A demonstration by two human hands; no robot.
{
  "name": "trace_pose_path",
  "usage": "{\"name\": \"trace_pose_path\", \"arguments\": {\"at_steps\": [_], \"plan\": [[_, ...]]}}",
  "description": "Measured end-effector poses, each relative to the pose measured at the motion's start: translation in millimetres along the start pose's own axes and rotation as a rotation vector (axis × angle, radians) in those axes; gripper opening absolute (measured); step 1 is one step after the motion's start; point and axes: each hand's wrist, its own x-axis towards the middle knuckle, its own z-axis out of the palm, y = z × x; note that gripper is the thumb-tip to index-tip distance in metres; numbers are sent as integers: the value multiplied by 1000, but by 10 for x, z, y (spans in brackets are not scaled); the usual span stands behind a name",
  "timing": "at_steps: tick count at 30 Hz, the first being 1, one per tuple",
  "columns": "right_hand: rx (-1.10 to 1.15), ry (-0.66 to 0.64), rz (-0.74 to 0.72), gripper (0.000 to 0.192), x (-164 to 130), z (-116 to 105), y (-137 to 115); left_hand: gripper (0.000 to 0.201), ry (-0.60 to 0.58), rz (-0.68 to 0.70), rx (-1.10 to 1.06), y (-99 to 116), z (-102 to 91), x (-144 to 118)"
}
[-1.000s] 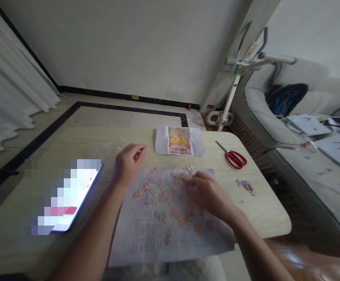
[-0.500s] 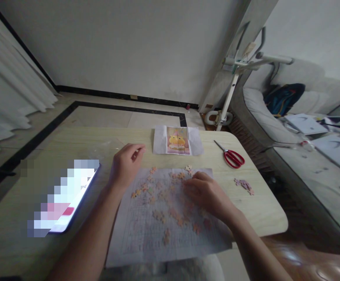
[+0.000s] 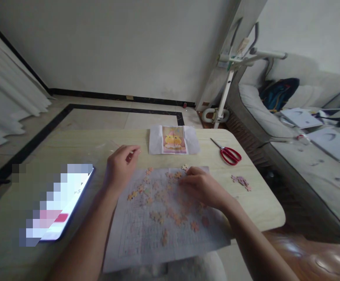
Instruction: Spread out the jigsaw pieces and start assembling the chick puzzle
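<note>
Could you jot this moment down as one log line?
left hand: pinching small piece, probably | right hand: on puzzle pieces | under them: gridded sheet | nearby: red scissors

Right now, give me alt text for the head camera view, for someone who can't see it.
A person's two bare hands work over small puzzle pieces scattered on a gridded paper sheet on a light wooden table: the right hand rests on the pieces, the left hand hovers curled at the sheet's far corner. A reference picture, red scissors and a lit phone lie around.
</note>
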Motion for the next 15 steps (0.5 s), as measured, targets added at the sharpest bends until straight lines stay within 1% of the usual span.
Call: {"name": "trace_pose_path", "arguments": {"at_steps": [3, 8, 11, 15], "plan": [[18, 36, 22, 24, 1, -30, -4, 16, 1, -18, -4, -23, 7, -8], [80, 118, 69, 23, -22, -167, 9, 15, 9, -50, -18, -35, 43, -24], [70, 106, 62, 20, -14, -202, -45, 13, 23, -94, -26, -2, 55, -23], [56, 46, 0, 20, -11, -141, -195, 12, 54, -132, -86, 43, 56, -17]]}}
